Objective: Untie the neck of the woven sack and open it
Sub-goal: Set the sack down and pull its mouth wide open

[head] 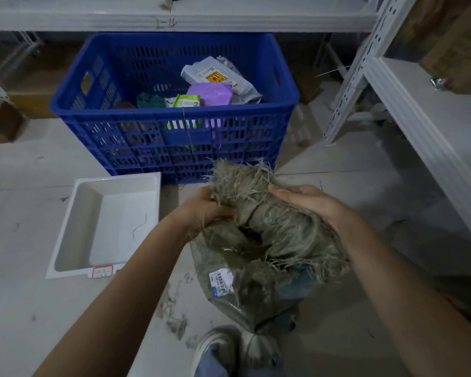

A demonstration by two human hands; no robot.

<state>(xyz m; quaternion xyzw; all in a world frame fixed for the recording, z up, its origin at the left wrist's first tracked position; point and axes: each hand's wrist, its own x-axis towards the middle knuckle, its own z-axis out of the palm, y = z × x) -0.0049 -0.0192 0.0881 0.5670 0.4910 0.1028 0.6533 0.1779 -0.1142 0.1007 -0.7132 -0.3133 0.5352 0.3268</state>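
A grey-green woven sack (245, 292) stands on the floor in front of me, with a barcode label (221, 281) on its side. Its neck (256, 213) is bunched and twisted into a knot, and frayed strands stick out at the top. My left hand (204, 206) grips the frayed end of the neck from the left. My right hand (310, 204) cups the bundled neck from the right, fingers lying over the fibres. The sack's contents are hidden.
A blue slotted crate (174, 142) with several parcels stands just behind the sack. A white plastic tray (104, 227) lies on the floor to the left. White metal shelving (408, 110) runs along the right and back. My shoe (218, 346) is beside the sack's base.
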